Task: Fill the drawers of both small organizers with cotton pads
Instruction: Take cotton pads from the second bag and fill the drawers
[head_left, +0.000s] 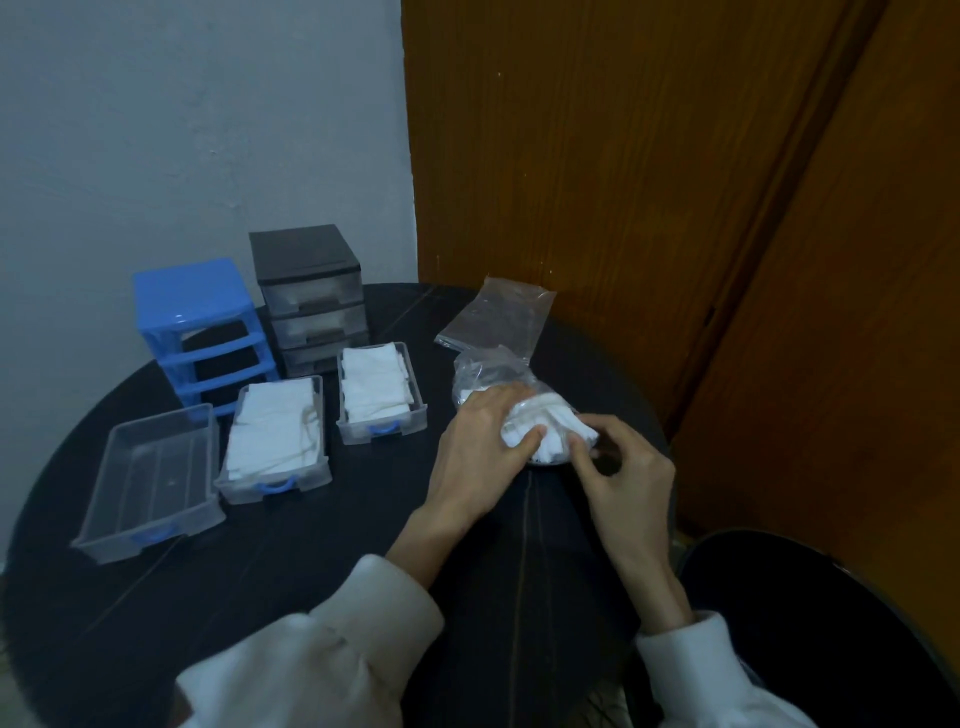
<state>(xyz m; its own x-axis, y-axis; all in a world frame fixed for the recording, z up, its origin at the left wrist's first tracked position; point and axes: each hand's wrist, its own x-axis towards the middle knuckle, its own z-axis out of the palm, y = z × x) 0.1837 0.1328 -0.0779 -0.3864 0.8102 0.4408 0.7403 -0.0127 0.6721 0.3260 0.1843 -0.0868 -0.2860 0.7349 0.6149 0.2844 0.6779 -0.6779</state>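
Both hands work at a clear bag of cotton pads on the right part of the round black table. Left hand lies over the pads with thumb curled on them; right hand pinches the pads' near edge. To the left, three drawers stand with long axes running near to far, blue handles toward the person: empty drawer, then full drawer, then second full drawer. Behind them stand the blue organizer with no drawers and the black organizer with drawers in.
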